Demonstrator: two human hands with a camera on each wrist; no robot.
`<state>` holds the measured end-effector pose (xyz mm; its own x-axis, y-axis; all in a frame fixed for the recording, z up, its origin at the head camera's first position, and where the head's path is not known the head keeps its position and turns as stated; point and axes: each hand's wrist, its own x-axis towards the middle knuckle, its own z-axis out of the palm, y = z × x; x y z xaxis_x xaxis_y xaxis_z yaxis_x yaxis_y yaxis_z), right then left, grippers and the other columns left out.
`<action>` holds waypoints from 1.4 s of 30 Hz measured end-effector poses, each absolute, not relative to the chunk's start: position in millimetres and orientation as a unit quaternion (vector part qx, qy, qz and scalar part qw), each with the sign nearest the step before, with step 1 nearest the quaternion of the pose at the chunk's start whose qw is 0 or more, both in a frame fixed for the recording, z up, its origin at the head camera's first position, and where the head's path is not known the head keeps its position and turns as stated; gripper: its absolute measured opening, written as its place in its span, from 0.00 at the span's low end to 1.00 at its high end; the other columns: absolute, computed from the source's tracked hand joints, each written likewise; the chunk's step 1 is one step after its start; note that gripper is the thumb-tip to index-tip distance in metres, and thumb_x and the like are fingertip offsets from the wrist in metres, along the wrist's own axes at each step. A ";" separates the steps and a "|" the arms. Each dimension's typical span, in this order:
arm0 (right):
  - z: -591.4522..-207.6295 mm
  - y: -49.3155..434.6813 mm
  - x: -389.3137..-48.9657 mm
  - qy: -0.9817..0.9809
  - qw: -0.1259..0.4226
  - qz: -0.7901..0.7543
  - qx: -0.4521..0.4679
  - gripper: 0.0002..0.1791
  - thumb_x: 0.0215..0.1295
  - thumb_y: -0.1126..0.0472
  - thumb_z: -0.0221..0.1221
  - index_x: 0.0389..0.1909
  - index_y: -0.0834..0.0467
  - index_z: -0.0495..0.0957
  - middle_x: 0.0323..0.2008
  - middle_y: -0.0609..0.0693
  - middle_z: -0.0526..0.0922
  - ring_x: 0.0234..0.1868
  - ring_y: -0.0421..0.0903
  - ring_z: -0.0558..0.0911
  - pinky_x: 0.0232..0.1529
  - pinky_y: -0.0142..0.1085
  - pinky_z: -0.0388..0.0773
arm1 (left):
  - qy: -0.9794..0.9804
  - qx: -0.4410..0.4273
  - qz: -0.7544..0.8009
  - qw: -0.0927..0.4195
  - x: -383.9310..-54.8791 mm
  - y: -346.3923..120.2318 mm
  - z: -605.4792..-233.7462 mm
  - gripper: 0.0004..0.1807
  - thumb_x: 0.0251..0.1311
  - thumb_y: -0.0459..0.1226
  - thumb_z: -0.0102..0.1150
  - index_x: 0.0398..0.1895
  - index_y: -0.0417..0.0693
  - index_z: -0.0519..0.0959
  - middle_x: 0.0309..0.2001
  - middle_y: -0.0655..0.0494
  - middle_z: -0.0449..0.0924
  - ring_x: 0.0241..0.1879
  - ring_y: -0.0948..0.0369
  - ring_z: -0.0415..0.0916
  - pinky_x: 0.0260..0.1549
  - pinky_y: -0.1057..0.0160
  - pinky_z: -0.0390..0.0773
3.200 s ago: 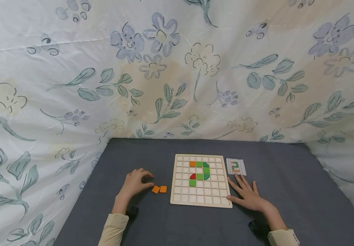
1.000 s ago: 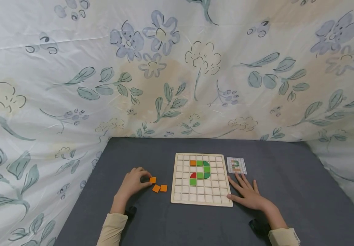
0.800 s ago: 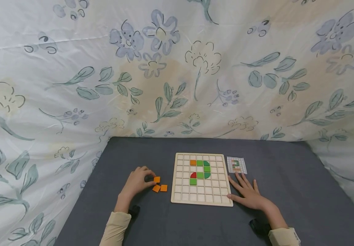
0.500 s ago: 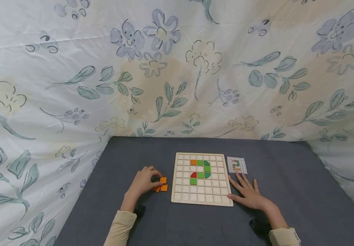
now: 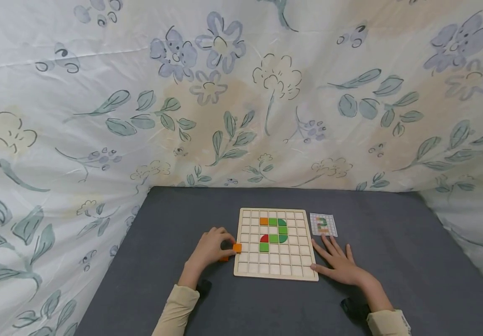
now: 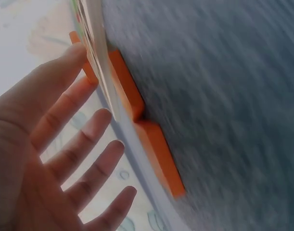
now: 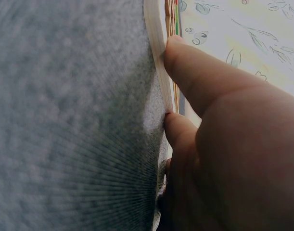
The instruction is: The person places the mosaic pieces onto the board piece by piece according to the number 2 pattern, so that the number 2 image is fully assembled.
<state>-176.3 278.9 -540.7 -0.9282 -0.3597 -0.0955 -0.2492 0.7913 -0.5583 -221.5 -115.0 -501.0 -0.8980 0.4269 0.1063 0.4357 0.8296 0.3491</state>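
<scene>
Between thumb and index finger, my left hand pinches an orange square tile at the left edge of a wooden grid board. Two more orange tiles lie on the cloth below that hand; the head view shows them mostly covered by it. Green, red and orange tiles form a curved figure in the board's cells. With fingers spread, my right hand rests at the board's right edge, its thumb on the rim. In the right wrist view, thumb and index finger touch the board's side.
A small printed pattern card lies right of the board, just beyond the right fingertips. Dark grey cloth covers the table. A flowered curtain hangs along the back and sides.
My left hand has picked up an orange tile and carried it right, past the two loose ones, to the board's left edge. The right hand has stayed at the board.
</scene>
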 end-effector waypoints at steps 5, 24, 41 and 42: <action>-538.4 277.7 -177.1 0.941 0.099 -0.278 -0.163 0.42 0.61 0.38 0.52 0.72 0.50 0.51 0.72 0.61 0.39 0.71 0.64 0.33 0.57 0.68 0.19 | -0.954 -0.237 -0.185 0.007 -221.4 -104.3 -500.8 0.15 0.47 0.52 0.67 0.38 0.59 0.83 0.39 0.60 0.75 0.41 0.58 0.68 0.46 0.47 0.69; -532.4 275.0 -175.4 0.943 0.096 -0.273 -0.163 0.41 0.62 0.39 0.52 0.72 0.52 0.51 0.72 0.63 0.40 0.71 0.65 0.34 0.57 0.68 0.20 | -0.951 -0.261 -0.167 0.016 -215.0 -64.6 -504.0 0.13 0.48 0.53 0.67 0.37 0.65 0.84 0.41 0.62 0.76 0.41 0.61 0.68 0.47 0.50 0.68; -530.7 273.4 -174.2 0.949 0.099 -0.259 -0.150 0.42 0.62 0.38 0.52 0.71 0.53 0.52 0.72 0.63 0.41 0.71 0.66 0.36 0.57 0.69 0.22 | -0.959 -0.257 -0.105 0.055 -200.2 -39.7 -501.3 0.12 0.44 0.56 0.68 0.32 0.66 0.84 0.34 0.65 0.73 0.36 0.63 0.67 0.44 0.53 0.70; -530.1 273.2 -174.0 0.949 0.096 -0.260 -0.151 0.42 0.61 0.38 0.53 0.71 0.53 0.53 0.72 0.63 0.41 0.70 0.66 0.36 0.57 0.69 0.22 | -0.959 -0.256 -0.104 0.059 -199.9 -39.4 -501.3 0.12 0.43 0.55 0.68 0.31 0.66 0.84 0.33 0.65 0.73 0.36 0.63 0.67 0.44 0.53 0.70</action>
<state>-174.0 273.2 -530.1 -0.9361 -0.3358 -0.1047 -0.2354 0.8193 -0.5228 -199.9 -39.4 -501.3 -0.8619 0.4789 0.1663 0.5035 0.8472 0.1694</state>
